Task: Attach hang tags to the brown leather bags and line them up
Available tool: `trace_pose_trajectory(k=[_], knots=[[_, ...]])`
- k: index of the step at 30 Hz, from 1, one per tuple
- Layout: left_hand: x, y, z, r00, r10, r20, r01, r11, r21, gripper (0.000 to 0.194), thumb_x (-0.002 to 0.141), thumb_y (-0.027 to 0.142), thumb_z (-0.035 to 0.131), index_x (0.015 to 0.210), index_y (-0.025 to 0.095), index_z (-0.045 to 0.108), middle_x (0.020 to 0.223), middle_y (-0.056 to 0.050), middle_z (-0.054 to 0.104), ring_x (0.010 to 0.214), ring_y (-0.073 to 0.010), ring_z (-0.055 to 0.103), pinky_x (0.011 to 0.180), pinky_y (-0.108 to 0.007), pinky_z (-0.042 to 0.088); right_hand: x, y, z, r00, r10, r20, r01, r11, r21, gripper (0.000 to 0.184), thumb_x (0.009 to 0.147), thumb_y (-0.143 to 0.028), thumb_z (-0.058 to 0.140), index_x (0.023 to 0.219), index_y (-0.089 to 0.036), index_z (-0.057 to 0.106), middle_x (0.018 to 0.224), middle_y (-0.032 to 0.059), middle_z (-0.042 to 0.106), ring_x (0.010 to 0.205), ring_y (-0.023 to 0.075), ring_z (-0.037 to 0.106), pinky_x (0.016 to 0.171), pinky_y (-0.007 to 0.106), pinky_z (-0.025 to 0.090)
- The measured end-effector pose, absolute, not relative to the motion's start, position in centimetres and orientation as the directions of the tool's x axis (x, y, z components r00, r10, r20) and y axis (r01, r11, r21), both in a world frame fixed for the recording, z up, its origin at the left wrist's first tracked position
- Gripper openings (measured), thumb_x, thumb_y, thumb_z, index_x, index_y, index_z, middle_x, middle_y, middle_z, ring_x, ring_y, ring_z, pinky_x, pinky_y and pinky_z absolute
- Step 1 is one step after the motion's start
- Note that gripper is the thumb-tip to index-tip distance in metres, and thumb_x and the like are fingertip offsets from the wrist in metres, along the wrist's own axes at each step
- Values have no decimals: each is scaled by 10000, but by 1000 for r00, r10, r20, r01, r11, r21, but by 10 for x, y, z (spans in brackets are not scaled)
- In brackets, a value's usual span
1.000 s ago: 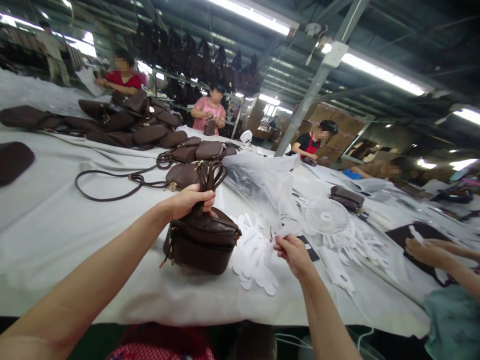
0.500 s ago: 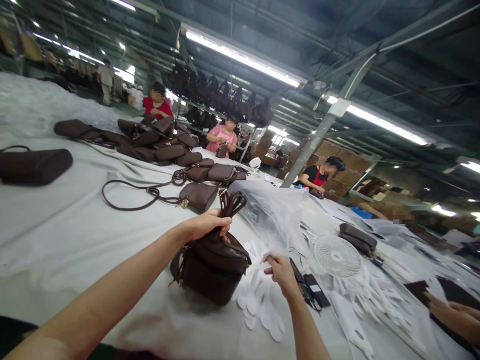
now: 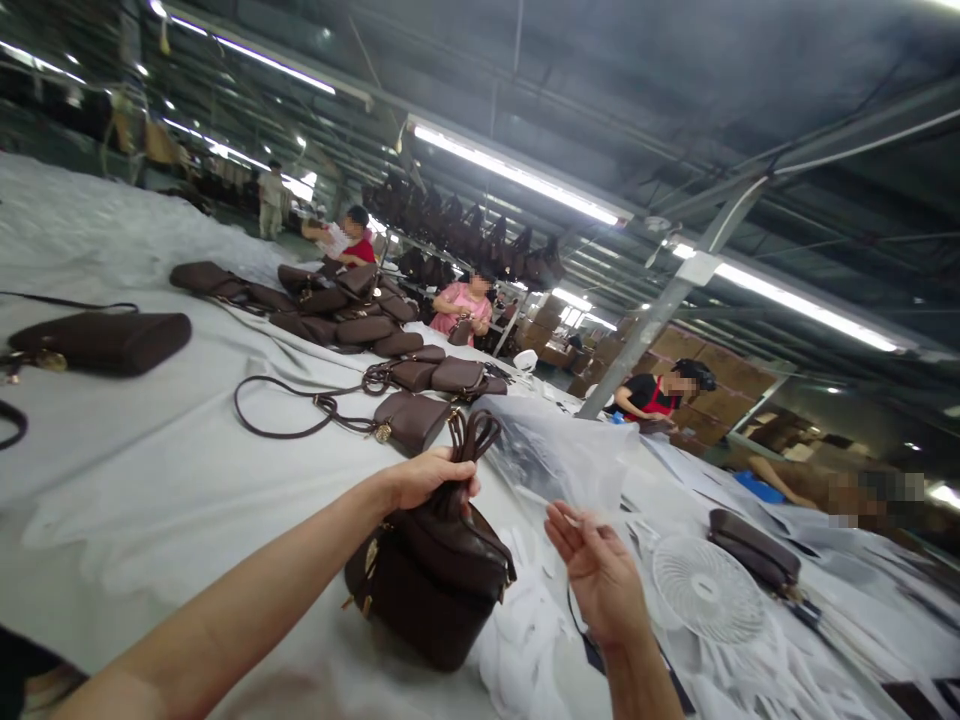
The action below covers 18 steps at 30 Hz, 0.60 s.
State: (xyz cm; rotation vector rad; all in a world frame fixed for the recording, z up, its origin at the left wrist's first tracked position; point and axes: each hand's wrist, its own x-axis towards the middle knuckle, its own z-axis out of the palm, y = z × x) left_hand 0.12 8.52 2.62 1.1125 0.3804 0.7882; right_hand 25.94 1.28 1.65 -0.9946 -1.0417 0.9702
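A dark brown leather handbag stands on the white-covered table close in front of me. My left hand is closed round its bunched straps above the bag. My right hand hovers to the right of the bag, fingers curled and pinching a thin white paper piece I can barely make out. Below it lies a pile of white cut-out paper shapes.
Several brown bags lie further back, one with a long strap and one at far left. A clear plastic bag, a small white fan and another brown bag sit right. Other people work across the table.
The view has tilted upward and left. My right hand rose from the paper pile and turned palm toward me. My left hand stays on the straps.
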Motion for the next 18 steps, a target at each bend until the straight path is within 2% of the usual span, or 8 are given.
trace_pose_trajectory(k=[1,3,5,8,11,15,18], knots=[[0,86,25,680,724,114,-382,218,898,446,650,492,794,755,118,575,702,-49,652,561,-141,608,575,-284,512,246,6,22,193,945,265,-230,306,-924,234,729,-445,755,801,-248,650,1026,54,737,1021,249,683,932,451,539],[-2,88,22,698,705,127,-395,230,889,468,685,505,772,848,93,619,770,-108,695,611,-161,641,569,-269,502,222,-5,28,123,928,352,-199,370,-907,185,775,-422,733,833,-253,686,1034,55,732,1030,257,674,957,478,521],[-4,89,19,705,699,121,-407,259,876,491,688,509,773,910,101,614,744,-118,707,621,-173,654,557,-258,493,204,-10,27,32,905,425,-32,426,-904,181,822,-417,688,858,-241,705,1064,73,717,1053,261,654,969,470,510],[-5,89,14,691,714,112,-434,285,855,527,612,523,820,862,143,555,686,-106,701,582,-186,647,495,-238,460,190,-8,24,-140,865,482,275,501,-820,207,865,-427,627,874,-239,713,1098,88,699,1057,252,635,954,408,507],[-1,89,12,648,749,139,-473,253,844,536,564,505,845,827,157,533,615,-57,655,530,-167,608,461,-227,435,185,-3,22,-248,848,468,436,529,-728,252,903,-446,555,960,-257,710,1117,80,695,1064,250,631,938,369,501],[8,90,11,522,843,129,-466,156,871,426,587,433,827,743,146,553,542,11,579,455,-110,523,447,-220,430,186,-3,21,-265,869,417,462,494,-737,336,888,-493,563,1101,-265,688,1180,76,678,1132,267,603,967,368,486],[11,91,12,498,860,107,-443,147,885,353,619,390,798,706,142,563,554,15,580,456,-104,522,442,-216,423,189,-5,21,-300,868,396,331,484,-810,498,878,-627,485,1131,-254,697,1257,94,646,1213,294,558,1009,400,467]])
